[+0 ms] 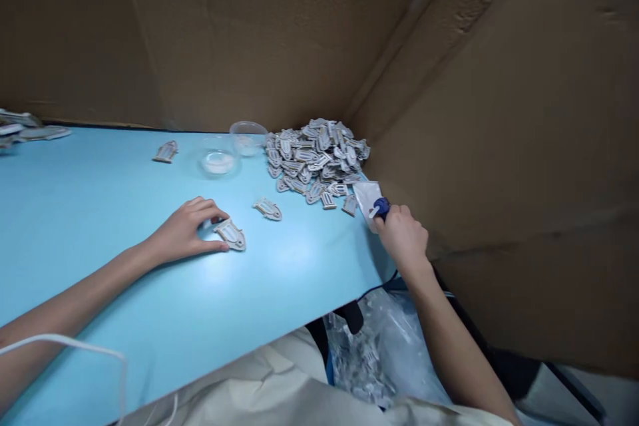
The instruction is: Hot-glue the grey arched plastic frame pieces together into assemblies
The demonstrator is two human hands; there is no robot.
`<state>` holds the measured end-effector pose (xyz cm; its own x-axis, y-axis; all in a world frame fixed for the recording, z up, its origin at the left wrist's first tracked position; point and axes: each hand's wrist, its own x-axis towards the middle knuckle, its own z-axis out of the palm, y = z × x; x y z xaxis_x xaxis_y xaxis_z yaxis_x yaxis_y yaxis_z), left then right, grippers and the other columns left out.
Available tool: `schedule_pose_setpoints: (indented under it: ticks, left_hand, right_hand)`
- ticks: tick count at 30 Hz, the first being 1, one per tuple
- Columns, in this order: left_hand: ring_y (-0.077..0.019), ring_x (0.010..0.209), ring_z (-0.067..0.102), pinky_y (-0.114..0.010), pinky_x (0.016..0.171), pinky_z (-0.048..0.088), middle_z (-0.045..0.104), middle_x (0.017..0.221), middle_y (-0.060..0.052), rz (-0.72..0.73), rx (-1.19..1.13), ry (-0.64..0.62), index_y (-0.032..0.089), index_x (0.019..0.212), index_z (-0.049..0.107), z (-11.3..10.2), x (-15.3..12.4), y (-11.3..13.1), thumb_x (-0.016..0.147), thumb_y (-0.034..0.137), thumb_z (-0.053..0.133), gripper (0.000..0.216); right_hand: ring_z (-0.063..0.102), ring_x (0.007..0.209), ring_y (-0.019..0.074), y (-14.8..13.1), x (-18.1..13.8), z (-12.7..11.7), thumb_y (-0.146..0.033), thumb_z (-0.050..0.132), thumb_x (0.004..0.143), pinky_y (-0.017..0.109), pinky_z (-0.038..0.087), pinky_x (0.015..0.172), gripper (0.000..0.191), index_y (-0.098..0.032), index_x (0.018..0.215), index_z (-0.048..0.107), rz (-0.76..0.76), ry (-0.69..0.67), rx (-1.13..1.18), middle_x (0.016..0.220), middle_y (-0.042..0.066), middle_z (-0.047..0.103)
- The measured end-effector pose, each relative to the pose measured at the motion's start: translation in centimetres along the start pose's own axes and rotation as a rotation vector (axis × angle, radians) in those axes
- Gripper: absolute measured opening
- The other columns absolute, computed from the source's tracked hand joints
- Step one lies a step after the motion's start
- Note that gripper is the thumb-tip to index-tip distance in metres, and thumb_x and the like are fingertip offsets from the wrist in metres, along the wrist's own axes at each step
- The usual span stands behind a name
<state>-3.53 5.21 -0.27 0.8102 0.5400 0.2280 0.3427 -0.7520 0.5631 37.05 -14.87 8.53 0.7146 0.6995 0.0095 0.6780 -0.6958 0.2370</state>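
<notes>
My left hand (187, 229) rests on the light blue table (124, 266), fingers curled around a small flat grey clip-shaped piece (230, 234) that lies on the surface. My right hand (403, 234) is at the table's right edge, closed on a blue-handled tool (381, 207) beside a small white sheet (367, 196). Another loose piece (268, 208) lies between the hands. A heap of several like pieces (315, 158) is piled in the far right corner.
Two clear plastic dishes (218, 160) (248, 135) stand left of the heap. A single piece (166, 152) lies further left, more pieces at the far left edge (24, 128). Cardboard walls (499, 113) enclose the table. A clear plastic bag (384, 353) hangs below the edge.
</notes>
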Motion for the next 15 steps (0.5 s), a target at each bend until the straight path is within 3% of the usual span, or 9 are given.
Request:
schedule_pose_setpoints:
  ticks: [4,6,8,10,12,13,15]
  left_hand:
    - [-0.0261,0.092,0.065,-0.038,0.087,0.048,0.072,0.099,-0.004,0.016,0.025,0.012,0.025,0.112,0.076,0.2,0.0,-0.8,0.084,0.076,0.073,0.059]
    - [-0.0262,0.092,0.065,-0.038,0.087,0.048,0.072,0.099,-0.004,0.018,0.027,0.008,0.025,0.112,0.075,0.1,0.0,-0.8,0.084,0.075,0.073,0.058]
    - [-0.0262,0.093,0.065,-0.038,0.088,0.048,0.072,0.099,-0.005,0.011,0.030,-0.002,0.024,0.113,0.075,-0.2,0.1,-0.4,0.084,0.075,0.073,0.058]
    - [-0.0262,0.094,0.065,-0.038,0.089,0.049,0.072,0.100,-0.005,-0.002,0.035,-0.021,0.024,0.114,0.075,-0.4,0.1,0.1,0.084,0.074,0.074,0.058]
    - [-0.0262,0.095,0.065,-0.039,0.090,0.049,0.072,0.101,-0.006,-0.010,0.041,-0.040,0.023,0.114,0.075,-0.6,0.2,0.4,0.084,0.071,0.075,0.057]
    - [-0.0262,0.095,0.064,-0.039,0.091,0.049,0.072,0.101,-0.006,-0.009,0.042,-0.044,0.022,0.115,0.075,-0.7,0.2,0.5,0.085,0.070,0.075,0.056]
    - [-0.0261,0.096,0.064,-0.039,0.091,0.049,0.072,0.102,-0.006,-0.004,0.044,-0.041,0.022,0.117,0.074,-0.7,0.2,0.6,0.086,0.067,0.075,0.054]
  right_hand:
    - [0.071,0.114,0.0357,2.3,1.0,1.2,-0.035,0.041,0.112,0.037,0.050,0.083,0.045,-0.002,0.135,0.062,-0.070,-0.112,-0.066,0.130,0.027,0.063]
    - [0.068,0.120,0.0373,2.8,1.1,1.0,-0.037,0.052,0.109,0.039,0.049,0.088,0.044,-0.004,0.137,0.062,-0.106,-0.146,-0.071,0.131,0.026,0.064]
    - [0.065,0.122,0.0402,2.5,0.9,0.2,-0.036,0.063,0.104,0.043,0.049,0.093,0.042,-0.007,0.135,0.064,-0.145,-0.098,-0.045,0.131,0.026,0.065]
    - [0.065,0.122,0.0391,1.1,0.5,-0.8,-0.034,0.064,0.102,0.044,0.049,0.096,0.035,-0.011,0.129,0.068,-0.251,0.058,0.105,0.129,0.023,0.067]
    - [0.067,0.116,0.0323,-1.6,0.3,-1.7,-0.031,0.058,0.105,0.041,0.050,0.097,0.025,-0.016,0.121,0.070,-0.454,0.198,0.409,0.123,0.018,0.070]
    - [0.068,0.111,0.0285,-3.4,0.3,-2.0,-0.030,0.055,0.106,0.038,0.051,0.095,0.023,-0.017,0.118,0.070,-0.579,0.208,0.579,0.119,0.015,0.072]
    - [0.069,0.103,0.0236,-7.2,0.6,-2.0,-0.027,0.054,0.105,0.034,0.053,0.091,0.021,-0.017,0.114,0.071,-0.806,0.081,0.796,0.113,0.011,0.073]
